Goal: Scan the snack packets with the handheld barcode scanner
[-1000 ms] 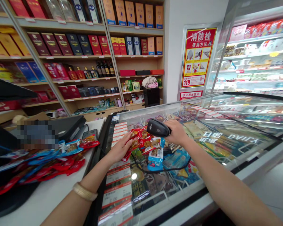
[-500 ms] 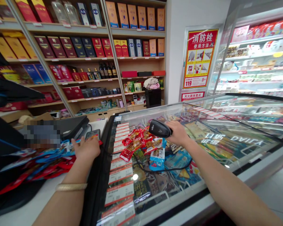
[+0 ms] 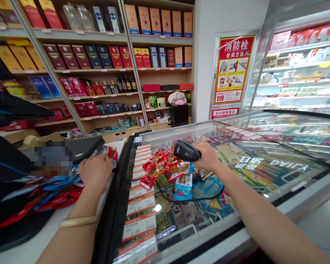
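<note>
My right hand (image 3: 207,156) is wrapped round the handle of a black barcode scanner (image 3: 185,150), its head pointing left above a heap of snacks. Beneath it, small red snack packets (image 3: 155,170) and a few blue-and-white packets (image 3: 184,181) lie on the glass lid of a chest freezer (image 3: 178,229). My left hand (image 3: 96,170) is closed at the counter's edge, with a small red snack packet (image 3: 112,152) at its fingertips. Beside that hand, more blue and red packets (image 3: 59,190) are piled on the counter; the hand covers part of the pile.
The scanner's black cable (image 3: 178,200) loops across the freezer lid, near a row of price labels (image 3: 140,203). A dark screen (image 3: 5,165) stands at the left. Shelves of boxed bottles (image 3: 90,57) line the back wall, and a lit display fridge (image 3: 299,69) is at the right.
My left hand has gone from spread fingers to closed, shifting slightly left, and a red packet now stands up at its fingertips. The right hand and scanner have hardly moved.
</note>
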A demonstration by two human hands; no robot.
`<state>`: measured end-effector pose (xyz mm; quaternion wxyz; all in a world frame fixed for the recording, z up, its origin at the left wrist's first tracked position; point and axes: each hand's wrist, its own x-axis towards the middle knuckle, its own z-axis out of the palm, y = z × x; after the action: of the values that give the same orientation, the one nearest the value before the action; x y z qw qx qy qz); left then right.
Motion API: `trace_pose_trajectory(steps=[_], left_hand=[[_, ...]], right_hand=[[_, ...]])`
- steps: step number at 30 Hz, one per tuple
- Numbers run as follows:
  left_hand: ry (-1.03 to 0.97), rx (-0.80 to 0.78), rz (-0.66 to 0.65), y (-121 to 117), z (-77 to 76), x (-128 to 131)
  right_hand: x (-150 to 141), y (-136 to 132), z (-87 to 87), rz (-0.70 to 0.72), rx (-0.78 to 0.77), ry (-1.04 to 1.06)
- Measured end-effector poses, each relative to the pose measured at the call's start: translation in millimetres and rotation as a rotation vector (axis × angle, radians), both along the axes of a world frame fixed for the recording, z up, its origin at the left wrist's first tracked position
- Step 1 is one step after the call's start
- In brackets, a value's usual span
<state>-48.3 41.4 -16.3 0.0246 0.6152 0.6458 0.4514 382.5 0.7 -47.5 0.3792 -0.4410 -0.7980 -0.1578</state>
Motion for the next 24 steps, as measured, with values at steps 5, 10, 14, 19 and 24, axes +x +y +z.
trace_pose_trajectory(steps=[5,10,14,19,24], left_hand=[[-0.473,0.012,0.045,-2,11.7,28],[-1.008,-0.089,-0.273,-12,15.9,60],[-1.006,-0.146,-0.342,-14,10.4,70],[-0.954,-0.210,-0.419,-15,2.9,76],[-0.934,-0.226,-0.423,-19,3.4,82]], right_hand=[[-1,-1,1.2,-0.016,0.009,0.025],[-3,-4,4.4,-0.001,0.026,0.025],[-6,-9,8.0,0.044,0.025,0.003],[-12,-15,12.4,0.068,-0.002,-0.027],[-15,-17,14.0,0.086,-0.030,-0.058]])
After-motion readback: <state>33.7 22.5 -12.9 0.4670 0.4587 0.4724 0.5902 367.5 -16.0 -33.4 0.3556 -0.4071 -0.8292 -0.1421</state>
